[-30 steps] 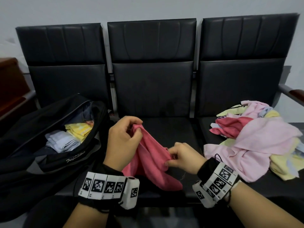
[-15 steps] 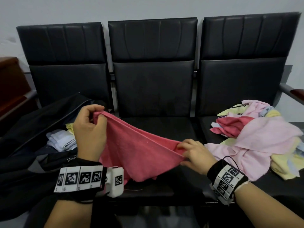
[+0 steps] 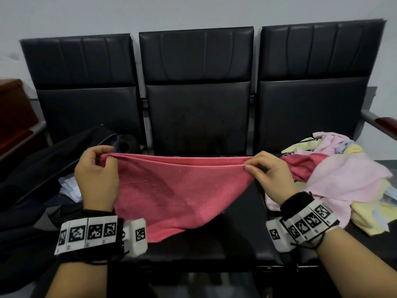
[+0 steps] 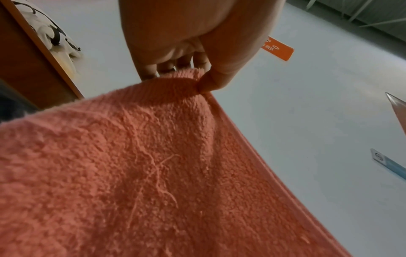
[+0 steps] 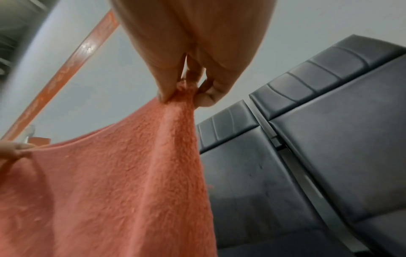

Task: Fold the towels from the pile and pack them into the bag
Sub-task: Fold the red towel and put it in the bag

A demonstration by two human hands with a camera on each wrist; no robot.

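Observation:
A pink-red towel [image 3: 171, 190] hangs spread out over the middle seat, its top edge pulled straight between my hands. My left hand [image 3: 101, 160] pinches the towel's left top corner [image 4: 186, 78] between thumb and fingers. My right hand [image 3: 255, 166] pinches the right top corner [image 5: 184, 93] the same way. The black bag [image 3: 43, 168] lies open on the left seat with folded pale towels [image 3: 68, 186] inside, partly hidden by my left hand. The pile of loose towels [image 3: 343, 179], pink, yellow and red, sits on the right seat.
Three black padded seats [image 3: 197, 125] stand in a row against a pale wall. A metal armrest with a wooden cap [image 3: 384, 123] sticks out at the right. A dark red wooden piece of furniture [image 3: 15, 108] stands at the far left.
My hands have moved apart and upward, stretching the bunched towel out flat. The left hand has come back right from over the bag, and the right hand has risen to the same level.

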